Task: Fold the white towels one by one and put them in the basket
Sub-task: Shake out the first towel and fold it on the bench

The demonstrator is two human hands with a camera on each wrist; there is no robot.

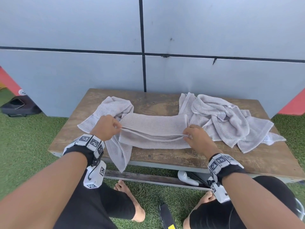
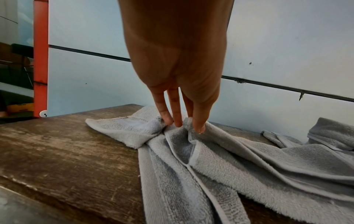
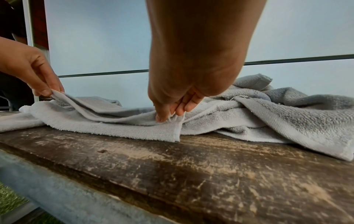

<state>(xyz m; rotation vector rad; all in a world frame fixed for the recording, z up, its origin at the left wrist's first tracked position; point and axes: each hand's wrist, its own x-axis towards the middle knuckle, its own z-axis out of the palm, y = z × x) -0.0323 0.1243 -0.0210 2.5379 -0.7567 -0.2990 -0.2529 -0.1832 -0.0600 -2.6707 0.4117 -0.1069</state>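
A pale grey-white towel (image 1: 153, 128) lies folded lengthwise in the middle of the wooden table (image 1: 165, 159). My left hand (image 1: 107, 128) pinches its upper layer at the left end; in the left wrist view the left hand (image 2: 182, 122) holds the hem with its fingertips (image 2: 199, 128). My right hand (image 1: 196, 138) pinches the same edge at the right end, and the right wrist view shows this hand (image 3: 172, 115) on the towel (image 3: 118, 125). The held edge is lifted slightly off the layer below. No basket is in view.
Another towel (image 1: 113, 109) lies crumpled under the left end and hangs over the table's front edge. A heap of towels (image 1: 222, 118) fills the table's right side. A grey panelled wall (image 1: 148, 47) stands behind. Green turf (image 1: 24, 138) surrounds the table; a white controller (image 1: 186, 178) lies below.
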